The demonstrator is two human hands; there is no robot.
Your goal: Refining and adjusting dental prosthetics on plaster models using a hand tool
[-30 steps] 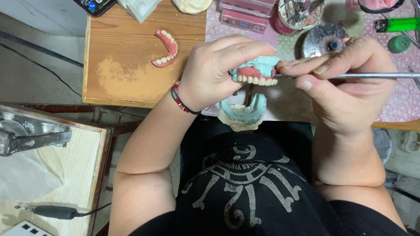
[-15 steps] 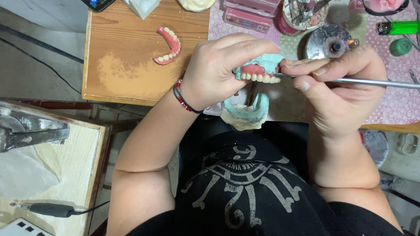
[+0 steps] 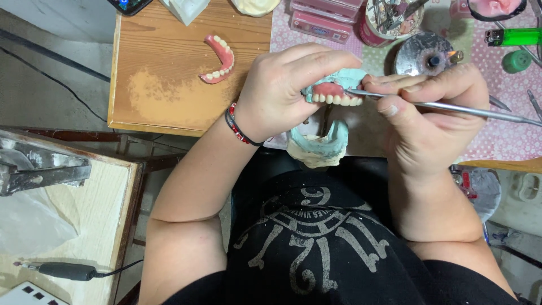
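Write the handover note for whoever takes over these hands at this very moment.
Left hand: grips the denture on its teal cast, teeth facing the camera.
Right hand: pinches a thin metal carving tool, tip at the pink gum above the teeth.
A second denture arch lies loose on the wooden board; another teal cast sits below the hands.
Done or left: cannot tell from this view.
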